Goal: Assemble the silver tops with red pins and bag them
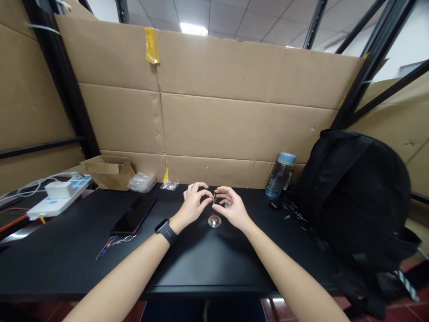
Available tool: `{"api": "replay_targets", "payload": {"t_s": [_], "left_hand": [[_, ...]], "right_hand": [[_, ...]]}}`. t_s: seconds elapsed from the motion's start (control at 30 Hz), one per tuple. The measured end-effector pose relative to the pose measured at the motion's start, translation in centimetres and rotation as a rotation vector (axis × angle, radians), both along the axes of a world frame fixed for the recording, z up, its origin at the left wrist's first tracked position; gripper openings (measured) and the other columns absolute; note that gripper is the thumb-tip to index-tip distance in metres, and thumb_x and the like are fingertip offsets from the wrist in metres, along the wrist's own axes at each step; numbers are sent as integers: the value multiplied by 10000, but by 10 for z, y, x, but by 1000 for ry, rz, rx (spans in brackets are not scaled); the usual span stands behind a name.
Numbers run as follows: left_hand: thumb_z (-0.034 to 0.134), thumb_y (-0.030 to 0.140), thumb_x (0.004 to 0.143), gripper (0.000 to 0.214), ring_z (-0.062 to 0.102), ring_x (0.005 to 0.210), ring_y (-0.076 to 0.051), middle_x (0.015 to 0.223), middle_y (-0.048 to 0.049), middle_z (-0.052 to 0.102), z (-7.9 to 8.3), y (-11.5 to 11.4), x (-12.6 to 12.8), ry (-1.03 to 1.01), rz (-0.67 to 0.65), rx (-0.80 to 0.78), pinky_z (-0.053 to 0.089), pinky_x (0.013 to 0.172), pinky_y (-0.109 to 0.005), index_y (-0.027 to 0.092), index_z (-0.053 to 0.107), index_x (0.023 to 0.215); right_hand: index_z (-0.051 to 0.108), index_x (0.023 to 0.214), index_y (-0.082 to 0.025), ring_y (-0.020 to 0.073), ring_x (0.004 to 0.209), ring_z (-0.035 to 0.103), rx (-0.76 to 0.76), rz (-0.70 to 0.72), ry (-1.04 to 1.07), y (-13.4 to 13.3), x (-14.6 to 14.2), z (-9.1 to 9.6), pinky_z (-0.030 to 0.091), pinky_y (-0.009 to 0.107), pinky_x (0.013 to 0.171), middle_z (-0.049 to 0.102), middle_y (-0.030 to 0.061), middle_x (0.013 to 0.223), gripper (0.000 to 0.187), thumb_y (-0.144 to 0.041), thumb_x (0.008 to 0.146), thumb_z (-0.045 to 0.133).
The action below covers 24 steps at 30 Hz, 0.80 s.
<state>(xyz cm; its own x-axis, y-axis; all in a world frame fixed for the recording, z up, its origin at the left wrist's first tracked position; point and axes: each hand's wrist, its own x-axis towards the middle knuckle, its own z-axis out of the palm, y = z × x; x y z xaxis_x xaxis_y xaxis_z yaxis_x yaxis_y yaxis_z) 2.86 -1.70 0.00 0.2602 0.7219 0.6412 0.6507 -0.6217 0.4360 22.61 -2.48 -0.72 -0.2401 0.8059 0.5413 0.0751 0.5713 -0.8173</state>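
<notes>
My left hand (193, 202) and my right hand (231, 206) meet above the middle of the black table (208, 264). Their fingertips pinch a small shiny metal part (215, 198) between them; it is too small to name. Just below the hands a round metal disc with a red bit on top (214, 220) lies on the table. A black smartwatch (166, 230) is on my left wrist.
A black phone (134, 214) and a key chain (115, 243) lie at left. Behind are a cardboard box (109, 172), plastic bags (142, 182), and a power strip with charger (58, 194). A water bottle (280, 174) and black backpack (355, 201) stand at right. Cardboard walls enclose the table.
</notes>
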Motion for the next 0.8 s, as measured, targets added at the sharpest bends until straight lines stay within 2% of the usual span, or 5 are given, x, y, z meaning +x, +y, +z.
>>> {"api": "replay_targets", "payload": {"t_s": [0.13,0.3,0.5,0.7,0.8], "left_hand": [[616,297,942,99,424,1248,-273,1275,-38,564,-4,-1,3,28,5,-7,351,990,-455,268,708,921],[635,304,927,98,415,1237,-281,1252,-48,578,0,-4,3,48,42,27,351,965,-463,269,722,897],[654,262,905,81,422,1227,-287,1235,-58,592,5,-8,4,78,62,103,353,962,-469,269,730,878],[663,246,901,82,432,1219,-289,1223,-56,590,7,-10,3,83,80,142,353,971,-475,269,734,866],[676,264,897,76,436,1217,-290,1214,-55,593,7,-10,3,79,74,151,354,973,-478,276,743,865]], "right_hand": [[570,1191,-255,242,1095,673,8,-3,-4,0,-2,0,540,340,832,650,96,1242,536,-295,725,832],[603,1118,-229,251,1088,683,-12,-6,20,-1,-4,1,544,340,832,676,100,1198,479,-300,711,845],[652,900,-195,247,1032,698,-58,-12,49,4,-3,-5,569,345,828,684,111,1197,352,-360,677,868],[732,861,-185,215,920,710,-98,19,75,6,-1,-3,590,375,864,688,97,1108,240,-417,809,757],[739,841,-188,216,940,702,-111,30,98,6,-2,-4,577,389,914,692,83,1059,223,-405,800,769]]}}
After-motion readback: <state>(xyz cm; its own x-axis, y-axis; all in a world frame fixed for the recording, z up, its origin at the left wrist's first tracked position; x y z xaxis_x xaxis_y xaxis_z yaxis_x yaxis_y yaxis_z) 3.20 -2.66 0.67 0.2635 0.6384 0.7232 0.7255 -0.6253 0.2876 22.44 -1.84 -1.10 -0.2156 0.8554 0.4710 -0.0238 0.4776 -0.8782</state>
